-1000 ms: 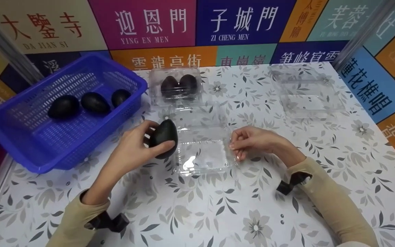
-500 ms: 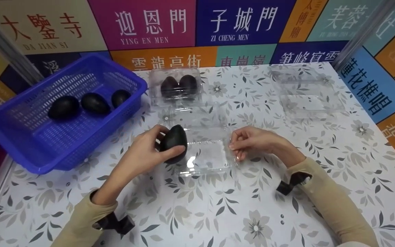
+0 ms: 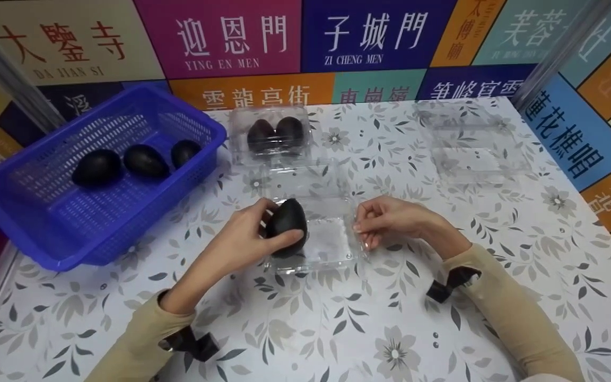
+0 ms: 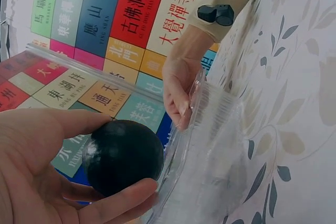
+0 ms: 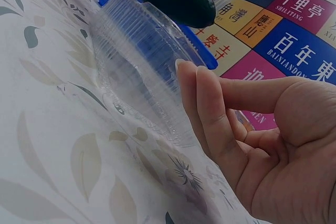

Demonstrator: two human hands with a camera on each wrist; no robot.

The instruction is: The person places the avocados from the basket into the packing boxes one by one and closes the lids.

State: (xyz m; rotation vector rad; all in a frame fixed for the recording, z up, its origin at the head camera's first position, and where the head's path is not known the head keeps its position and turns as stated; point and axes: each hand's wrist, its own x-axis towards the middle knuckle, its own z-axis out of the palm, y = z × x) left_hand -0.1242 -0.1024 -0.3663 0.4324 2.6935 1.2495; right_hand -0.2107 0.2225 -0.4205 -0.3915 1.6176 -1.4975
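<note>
My left hand grips a dark green avocado between thumb and fingers. In the head view the avocado overlaps the left part of a clear plastic clamshell box, whose lid lies open on the far side. From the left wrist, the avocado appears beside the box's rim, with fingers on both sides of it. My right hand pinches the box's right edge. Its thumb and fingertips meet at the rim in the right wrist view, where the box wall stands on the floral tabletop.
A blue plastic basket at the left holds three avocados. Behind the open box stands another clear box with two dark avocados inside. More clear plastic packaging lies at the back right, before the lettered wall panels.
My left hand has carried the avocado rightward and slightly toward me, from the box's left edge to over its left part. The right hand has stayed at the box's edge.
</note>
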